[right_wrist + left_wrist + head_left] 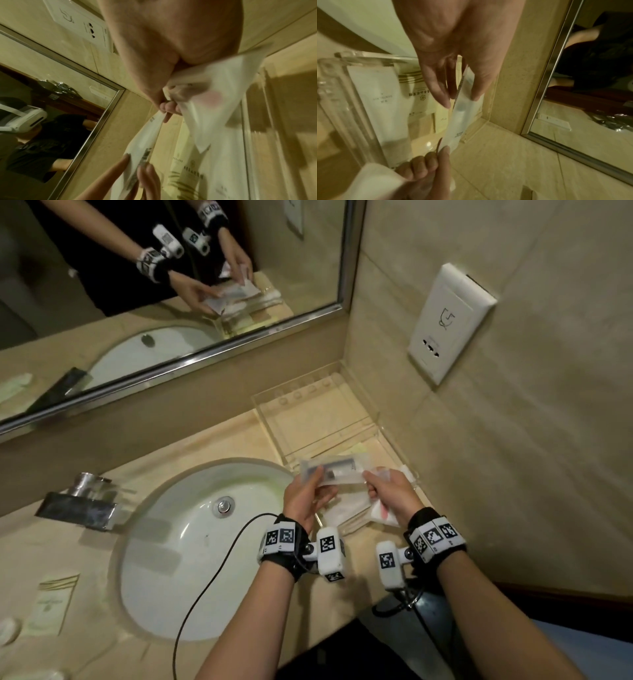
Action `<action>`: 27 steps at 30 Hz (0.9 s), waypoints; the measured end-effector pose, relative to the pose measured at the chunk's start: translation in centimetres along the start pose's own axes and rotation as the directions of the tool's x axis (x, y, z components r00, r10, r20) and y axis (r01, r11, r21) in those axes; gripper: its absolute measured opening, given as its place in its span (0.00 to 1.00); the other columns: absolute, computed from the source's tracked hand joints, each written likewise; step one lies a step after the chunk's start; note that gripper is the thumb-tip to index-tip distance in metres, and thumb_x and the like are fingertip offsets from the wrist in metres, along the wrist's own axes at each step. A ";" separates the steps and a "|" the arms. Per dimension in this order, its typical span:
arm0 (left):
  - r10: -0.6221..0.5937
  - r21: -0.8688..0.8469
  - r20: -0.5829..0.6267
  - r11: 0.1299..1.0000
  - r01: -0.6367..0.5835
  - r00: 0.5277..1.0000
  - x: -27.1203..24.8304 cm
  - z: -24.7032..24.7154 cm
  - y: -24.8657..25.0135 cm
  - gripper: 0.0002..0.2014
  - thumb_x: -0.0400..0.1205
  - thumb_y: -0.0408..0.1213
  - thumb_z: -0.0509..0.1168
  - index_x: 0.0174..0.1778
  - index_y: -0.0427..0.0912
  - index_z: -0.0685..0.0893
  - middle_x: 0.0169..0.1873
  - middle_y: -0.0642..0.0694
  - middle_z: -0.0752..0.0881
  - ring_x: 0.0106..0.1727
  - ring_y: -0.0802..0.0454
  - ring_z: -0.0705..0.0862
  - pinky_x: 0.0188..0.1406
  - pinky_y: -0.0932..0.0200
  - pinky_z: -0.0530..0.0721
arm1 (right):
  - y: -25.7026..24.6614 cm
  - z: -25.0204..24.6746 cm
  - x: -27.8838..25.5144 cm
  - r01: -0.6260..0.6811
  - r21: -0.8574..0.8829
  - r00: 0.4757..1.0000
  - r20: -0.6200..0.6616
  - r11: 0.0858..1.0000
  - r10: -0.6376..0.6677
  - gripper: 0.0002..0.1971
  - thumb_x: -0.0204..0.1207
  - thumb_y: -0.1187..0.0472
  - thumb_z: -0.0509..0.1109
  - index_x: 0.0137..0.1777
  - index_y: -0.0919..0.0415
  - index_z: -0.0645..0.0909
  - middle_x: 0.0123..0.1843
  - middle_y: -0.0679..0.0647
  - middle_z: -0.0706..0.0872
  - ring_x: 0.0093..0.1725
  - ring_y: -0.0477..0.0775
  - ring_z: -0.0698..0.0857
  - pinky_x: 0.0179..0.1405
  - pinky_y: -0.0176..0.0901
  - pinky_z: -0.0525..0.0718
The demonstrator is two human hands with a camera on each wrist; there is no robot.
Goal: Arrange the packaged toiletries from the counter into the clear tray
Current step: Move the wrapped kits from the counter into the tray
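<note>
A long white packet (334, 470) with a barcode is stretched between both hands just above the clear tray (397, 440) in the counter's corner. My left hand (317, 479) pinches its left end between thumb and fingers (445, 100). At the other end my right hand (371, 481) pinches it, seen close up in the right wrist view (164, 109). The same hand also grips a second white packet with a pink mark (214, 101). Several packets (380, 94) lie flat inside the tray (342, 81). Its clear lid (308, 419) stands open towards the mirror.
A white sink (191, 542) with a metal tap (82, 505) lies to the left, and a black cable (212, 577) crosses its rim. Beige sachets (51, 604) sit on the counter at the far left. A wall socket (448, 323) and the mirror (171, 285) border the corner.
</note>
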State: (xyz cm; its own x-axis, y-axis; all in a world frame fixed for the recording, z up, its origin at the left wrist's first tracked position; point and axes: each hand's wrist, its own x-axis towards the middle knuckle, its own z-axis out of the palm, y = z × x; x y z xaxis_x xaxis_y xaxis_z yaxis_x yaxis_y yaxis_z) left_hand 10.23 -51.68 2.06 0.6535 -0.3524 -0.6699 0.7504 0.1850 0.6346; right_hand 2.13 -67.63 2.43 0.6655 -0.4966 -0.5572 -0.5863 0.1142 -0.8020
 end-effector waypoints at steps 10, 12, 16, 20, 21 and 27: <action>0.121 0.404 -0.128 0.913 -0.060 0.984 4.0 0.4 -1.6 0.29 0.69 0.59 0.74 0.55 0.37 0.87 0.42 0.41 0.91 0.36 0.48 0.89 0.51 0.47 0.89 | -0.1 -1.7 3.5 -0.141 -0.080 0.975 -0.182 0.987 0.124 0.09 0.81 0.54 0.70 0.42 0.57 0.79 0.32 0.50 0.81 0.26 0.46 0.74 0.25 0.38 0.70; 0.100 0.456 -0.135 0.890 -0.027 0.986 4.7 0.7 -2.1 0.35 0.62 0.63 0.75 0.58 0.41 0.84 0.49 0.41 0.90 0.47 0.43 0.90 0.55 0.44 0.88 | 0.1 -2.1 4.0 -0.170 -0.061 0.966 -0.209 0.984 0.154 0.08 0.80 0.53 0.71 0.48 0.57 0.78 0.34 0.49 0.82 0.27 0.45 0.75 0.24 0.38 0.70; 0.107 0.539 -0.116 0.842 -0.028 0.988 4.3 2.4 -1.8 0.13 0.75 0.43 0.74 0.52 0.44 0.80 0.38 0.45 0.85 0.40 0.45 0.84 0.51 0.48 0.86 | 0.6 -2.7 4.3 -0.189 -0.004 0.955 -0.235 0.982 0.183 0.08 0.79 0.54 0.72 0.46 0.58 0.81 0.35 0.50 0.83 0.30 0.46 0.78 0.26 0.38 0.71; 0.084 0.660 -0.038 0.750 -0.039 0.996 4.8 3.8 -2.3 0.11 0.76 0.40 0.73 0.49 0.45 0.78 0.38 0.44 0.83 0.39 0.46 0.82 0.48 0.47 0.86 | 1.1 -2.8 4.4 -0.156 -0.045 0.959 -0.246 0.987 0.141 0.08 0.78 0.54 0.71 0.42 0.58 0.82 0.31 0.51 0.83 0.26 0.46 0.78 0.19 0.35 0.69; 0.079 0.680 -0.036 0.733 -0.033 0.996 5.0 4.1 -2.4 0.11 0.76 0.43 0.73 0.48 0.46 0.78 0.40 0.43 0.84 0.39 0.46 0.83 0.46 0.49 0.86 | 1.1 -2.8 4.4 -0.143 -0.074 0.963 -0.240 0.987 0.122 0.08 0.78 0.54 0.70 0.40 0.57 0.82 0.30 0.50 0.82 0.23 0.45 0.77 0.16 0.32 0.68; 0.110 0.809 0.023 0.582 -0.084 0.994 6.3 5.6 -2.3 0.08 0.82 0.42 0.66 0.47 0.45 0.73 0.45 0.42 0.82 0.31 0.53 0.77 0.24 0.62 0.72 | 1.1 -3.0 4.2 -0.130 -0.109 0.974 -0.200 0.986 0.107 0.10 0.79 0.52 0.70 0.48 0.58 0.82 0.32 0.48 0.84 0.26 0.44 0.80 0.15 0.31 0.69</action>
State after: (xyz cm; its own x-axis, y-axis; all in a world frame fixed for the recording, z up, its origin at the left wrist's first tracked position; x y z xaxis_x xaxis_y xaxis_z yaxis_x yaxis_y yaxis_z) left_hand 12.06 -59.50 -1.47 0.7297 -0.3513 -0.5866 0.3014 -0.6048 0.7371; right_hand 2.86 -72.17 -0.15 0.4935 -0.6434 -0.5852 -0.7145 0.0837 -0.6946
